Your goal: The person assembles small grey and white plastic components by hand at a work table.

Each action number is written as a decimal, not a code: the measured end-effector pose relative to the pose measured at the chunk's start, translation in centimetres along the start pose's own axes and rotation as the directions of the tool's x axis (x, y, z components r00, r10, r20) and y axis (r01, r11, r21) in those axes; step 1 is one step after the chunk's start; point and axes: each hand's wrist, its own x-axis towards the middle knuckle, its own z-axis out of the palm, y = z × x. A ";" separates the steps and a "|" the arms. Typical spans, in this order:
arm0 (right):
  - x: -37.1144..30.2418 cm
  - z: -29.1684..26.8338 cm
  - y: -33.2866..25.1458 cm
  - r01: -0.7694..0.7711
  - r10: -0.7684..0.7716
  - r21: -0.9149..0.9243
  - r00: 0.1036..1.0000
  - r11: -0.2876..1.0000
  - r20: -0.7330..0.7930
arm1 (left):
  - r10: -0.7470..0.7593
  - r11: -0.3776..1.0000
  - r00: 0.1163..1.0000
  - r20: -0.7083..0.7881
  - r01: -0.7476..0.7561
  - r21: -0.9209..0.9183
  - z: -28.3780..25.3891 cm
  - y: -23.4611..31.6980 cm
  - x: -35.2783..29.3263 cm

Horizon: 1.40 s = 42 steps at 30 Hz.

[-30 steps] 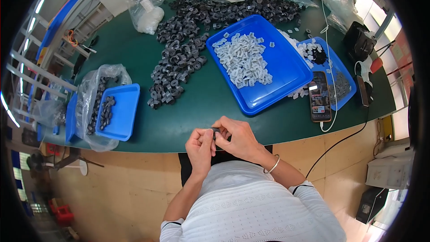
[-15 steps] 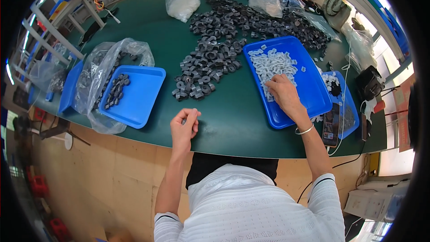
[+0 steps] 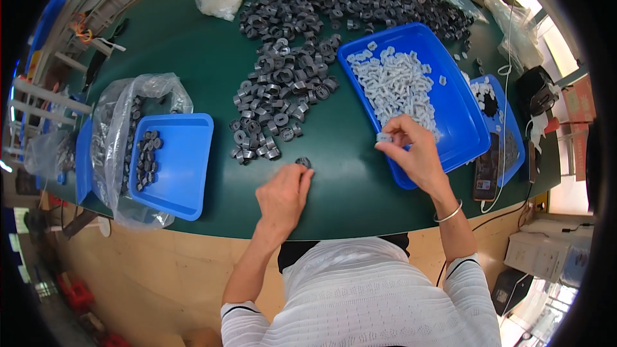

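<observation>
The dark ring (image 3: 303,162) is at the left hand's (image 3: 281,196) fingertips, near the front of the dark heap (image 3: 276,83). Can't tell if those fingers grip it or just touch it. The right hand's (image 3: 418,154) thumb and fingers are pinched on a light grey piece (image 3: 384,137) by the big blue tray (image 3: 459,125). Ring and piece are apart, so not joined. Loads left, I'd say: that heap's huge, and the small blue tray (image 3: 183,177) has only a modest batch of dark parts (image 3: 149,160).
</observation>
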 end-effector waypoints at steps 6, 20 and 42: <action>-2.0 6.3 -0.9 0.031 -0.049 0.080 0.969 0.996 0.242 | -0.176 0.969 0.965 0.193 0.205 -0.140 -0.7 1.3 -1.4; -4.3 7.7 -1.1 -0.149 0.098 0.311 0.980 0.938 0.175 | 0.017 0.975 0.811 0.585 0.116 -0.188 -1.9 -0.6 2.9; -5.9 6.7 -2.6 -0.220 0.261 0.539 0.965 0.813 0.000 | -0.395 0.124 0.770 0.502 0.586 -0.801 2.0 2.7 0.7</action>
